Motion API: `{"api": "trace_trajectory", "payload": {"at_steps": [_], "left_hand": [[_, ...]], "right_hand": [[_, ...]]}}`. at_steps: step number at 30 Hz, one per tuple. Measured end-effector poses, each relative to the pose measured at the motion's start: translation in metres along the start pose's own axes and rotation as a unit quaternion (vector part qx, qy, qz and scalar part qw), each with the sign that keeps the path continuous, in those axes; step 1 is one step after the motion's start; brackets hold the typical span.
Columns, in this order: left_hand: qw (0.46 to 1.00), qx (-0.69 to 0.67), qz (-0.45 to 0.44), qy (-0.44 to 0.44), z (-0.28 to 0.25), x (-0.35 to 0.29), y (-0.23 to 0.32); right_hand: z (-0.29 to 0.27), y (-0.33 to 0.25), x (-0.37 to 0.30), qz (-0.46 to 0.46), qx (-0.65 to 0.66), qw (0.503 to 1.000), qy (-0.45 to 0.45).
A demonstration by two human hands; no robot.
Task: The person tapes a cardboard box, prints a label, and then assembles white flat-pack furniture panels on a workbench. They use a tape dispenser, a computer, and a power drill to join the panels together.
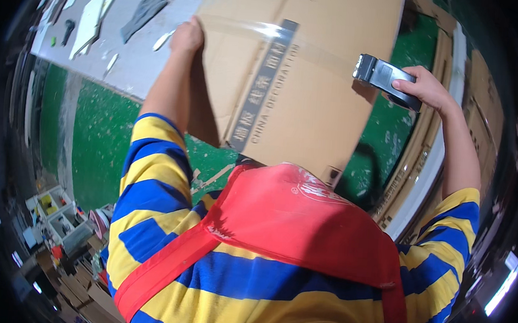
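Observation:
A large brown cardboard box (317, 105) with a dark printed band fills the middle, its near left flap hanging down. My left hand (188, 35) is closed at the box's left edge, the fingers partly hidden. Over the right edge, my right hand (425, 88) grips a black tape dispenser (391, 79) with a silver toothed end, pointing left. A strip of clear tape (244, 26) runs across the cardboard from near my left hand toward the dispenser.
A grey table (122, 62) at the far left holds a grey glove (147, 12), white strips (91, 21) and small scraps. Long cardboard boxes (420, 134) lie along the right. Green floor (104, 144) shows below. Boxes and a compartment tray (57, 210) stand at lower left.

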State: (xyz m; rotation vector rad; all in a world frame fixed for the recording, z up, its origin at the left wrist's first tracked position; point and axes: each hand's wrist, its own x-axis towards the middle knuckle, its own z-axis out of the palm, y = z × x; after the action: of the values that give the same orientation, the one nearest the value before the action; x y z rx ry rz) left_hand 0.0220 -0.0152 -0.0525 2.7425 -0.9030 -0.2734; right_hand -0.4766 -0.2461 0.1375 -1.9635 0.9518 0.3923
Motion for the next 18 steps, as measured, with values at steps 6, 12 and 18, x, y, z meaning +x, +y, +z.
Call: {"api": "trace_trajectory", "payload": {"at_steps": [6, 12, 18], "left_hand": [[0.997, 0.046, -0.019, 0.052, -0.017, -0.028, 0.031], [0.913, -0.140, 0.376, -0.069, 0.025, -0.266, 0.240], [0.906, -0.054, 0.418, -0.037, 0.049, -0.287, 0.295]], "right_hand": [[-0.032, 0.083, -0.048, 0.029, -0.080, 0.995, 0.043], [-0.023, 0.087, -0.040, 0.042, -0.081, 0.995, 0.045], [-0.028, 0.096, -0.057, 0.034, -0.046, 0.997, 0.044]]}}
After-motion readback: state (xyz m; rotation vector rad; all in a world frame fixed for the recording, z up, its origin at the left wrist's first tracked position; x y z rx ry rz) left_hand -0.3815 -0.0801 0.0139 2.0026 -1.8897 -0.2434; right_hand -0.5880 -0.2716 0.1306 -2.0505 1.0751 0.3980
